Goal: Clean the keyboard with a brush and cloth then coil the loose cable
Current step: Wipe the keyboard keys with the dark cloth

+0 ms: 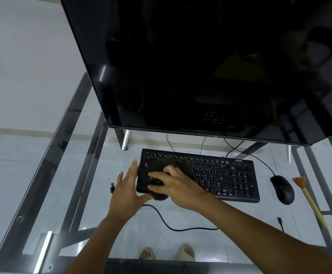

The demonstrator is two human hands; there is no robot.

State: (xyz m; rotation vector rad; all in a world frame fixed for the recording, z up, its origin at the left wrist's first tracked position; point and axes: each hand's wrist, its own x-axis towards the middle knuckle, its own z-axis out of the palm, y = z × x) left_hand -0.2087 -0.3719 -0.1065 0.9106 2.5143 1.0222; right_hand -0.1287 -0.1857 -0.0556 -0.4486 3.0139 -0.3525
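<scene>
So right hand (178,186) is pressing a dark cloth (167,171) onto the keyboard's (220,175) left half, left hand (126,188) spread flat against its left edge.

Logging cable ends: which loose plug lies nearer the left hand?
The USB plug just left of the left hand; the other plug lies far right, near the brush.

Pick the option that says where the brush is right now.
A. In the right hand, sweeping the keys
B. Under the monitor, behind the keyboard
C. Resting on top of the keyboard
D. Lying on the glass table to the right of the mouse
D: the brush lies untouched on the glass table just right of the mouse, while the right hand presses the dark cloth on the keyboard.
</scene>
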